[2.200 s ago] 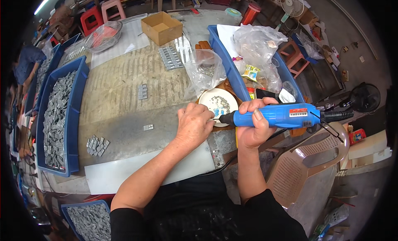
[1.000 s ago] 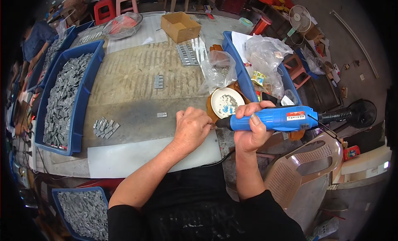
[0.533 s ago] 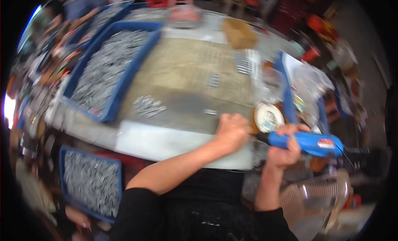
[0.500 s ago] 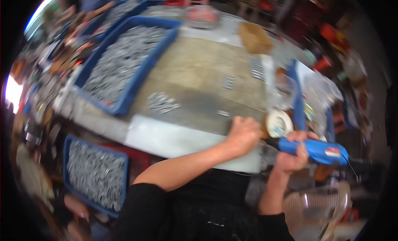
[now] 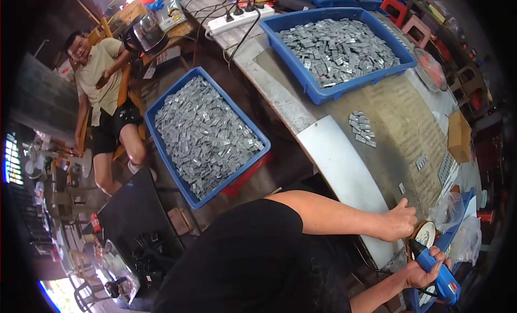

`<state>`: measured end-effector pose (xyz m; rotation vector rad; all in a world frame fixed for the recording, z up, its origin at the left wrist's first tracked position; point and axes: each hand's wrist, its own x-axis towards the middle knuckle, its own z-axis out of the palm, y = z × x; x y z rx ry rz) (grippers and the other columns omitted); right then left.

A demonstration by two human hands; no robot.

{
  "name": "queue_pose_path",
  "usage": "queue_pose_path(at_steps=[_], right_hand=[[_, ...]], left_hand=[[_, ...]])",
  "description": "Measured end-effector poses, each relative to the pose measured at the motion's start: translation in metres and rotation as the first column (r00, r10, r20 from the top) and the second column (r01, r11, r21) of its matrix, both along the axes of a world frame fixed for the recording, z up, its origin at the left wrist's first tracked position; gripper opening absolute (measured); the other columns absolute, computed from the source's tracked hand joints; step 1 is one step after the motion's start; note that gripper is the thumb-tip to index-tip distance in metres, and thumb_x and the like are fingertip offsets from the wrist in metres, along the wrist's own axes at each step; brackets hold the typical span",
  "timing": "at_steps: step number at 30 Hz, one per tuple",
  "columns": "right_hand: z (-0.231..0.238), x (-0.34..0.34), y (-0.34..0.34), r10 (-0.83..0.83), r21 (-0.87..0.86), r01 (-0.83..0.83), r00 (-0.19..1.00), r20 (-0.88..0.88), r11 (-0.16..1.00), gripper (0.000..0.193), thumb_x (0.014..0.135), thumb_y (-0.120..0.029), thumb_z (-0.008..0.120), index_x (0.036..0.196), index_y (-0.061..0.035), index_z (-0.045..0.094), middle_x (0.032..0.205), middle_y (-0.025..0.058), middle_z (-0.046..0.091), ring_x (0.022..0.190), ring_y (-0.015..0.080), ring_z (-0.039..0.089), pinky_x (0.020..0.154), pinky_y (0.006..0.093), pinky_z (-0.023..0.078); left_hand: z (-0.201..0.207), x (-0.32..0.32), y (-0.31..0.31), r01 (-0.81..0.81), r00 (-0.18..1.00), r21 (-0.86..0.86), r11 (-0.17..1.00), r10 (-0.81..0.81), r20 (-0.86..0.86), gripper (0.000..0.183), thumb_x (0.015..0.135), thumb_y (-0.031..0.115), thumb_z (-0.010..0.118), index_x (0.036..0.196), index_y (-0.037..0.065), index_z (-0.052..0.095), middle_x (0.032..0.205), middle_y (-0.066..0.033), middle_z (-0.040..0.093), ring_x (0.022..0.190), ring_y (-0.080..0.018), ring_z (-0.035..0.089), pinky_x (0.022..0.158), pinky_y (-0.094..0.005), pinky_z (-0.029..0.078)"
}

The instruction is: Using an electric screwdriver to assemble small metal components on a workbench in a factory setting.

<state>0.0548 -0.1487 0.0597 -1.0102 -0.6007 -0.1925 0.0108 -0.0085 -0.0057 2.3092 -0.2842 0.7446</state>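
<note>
My left hand (image 5: 399, 221) is closed in a fist over the table's near right edge; what its fingers hold, if anything, is hidden. My right hand (image 5: 423, 271) grips a blue handheld power tool (image 5: 446, 285) with a black nose, which points up toward the left hand. Close to the nose is a round pale dish (image 5: 426, 234). One small grey piece (image 5: 402, 188) lies on the table just beyond my left hand. Farther left, a cluster of flat grey pieces (image 5: 362, 129) rests on the brown work surface, and a short row of pieces (image 5: 420, 162) lies to its right.
Two blue trays heaped with grey pieces stand left of me: one tray (image 5: 318, 95) on the table, another tray (image 5: 175, 179) lower down. A white sheet (image 5: 344, 162) covers the table edge. A power strip (image 5: 240, 19) lies beyond. A seated person (image 5: 105, 81) is at far left.
My view has swung to the left, so the table now appears farther right and tilted. The left fist and the tool in my right hand stay close together.
</note>
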Motion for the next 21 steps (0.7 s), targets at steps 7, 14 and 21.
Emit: queue_pose_path(at_steps=[7,14,21], right_hand=[[0.004,-0.006,0.003,0.018,-0.002,-0.018,1.0,-0.011,1.0,0.028,0.075,-0.009,0.047,0.102,-0.0039,0.043,0.076,0.0083,0.047,0.073,0.0203,0.044,0.073,0.0334,0.035],[0.003,-0.009,0.005,0.013,-0.01,-0.013,1.0,-0.004,1.0,0.028,0.075,-0.009,0.048,0.102,-0.0032,0.043,0.076,0.0083,0.047,0.073,0.0199,0.044,0.072,0.0329,0.035],[0.004,-0.013,0.009,0.003,-0.028,-0.003,1.0,0.002,1.0,0.03,0.075,-0.01,0.05,0.102,-0.0026,0.043,0.076,0.008,0.046,0.071,0.019,0.043,0.071,0.0326,0.035]], left_hand=[[0.006,-0.007,0.001,0.016,0.998,0.006,1.0,-0.016,-0.059,0.006,0.058,0.007,0.059,0.061,0.01,0.064,0.065,-0.0032,0.052,0.081,-0.021,0.045,0.073,-0.0422,0.028],[0.006,-0.013,0.004,-0.003,0.997,0.011,1.0,0.003,-0.077,0.007,0.058,0.007,0.058,0.061,0.011,0.064,0.067,-0.0029,0.053,0.082,-0.0205,0.046,0.074,-0.043,0.029],[0.007,-0.018,0.006,-0.014,0.997,-0.041,0.999,0.011,-0.072,0.007,0.06,0.007,0.057,0.061,0.009,0.063,0.068,-0.0042,0.054,0.081,-0.0213,0.046,0.073,-0.0428,0.029]])
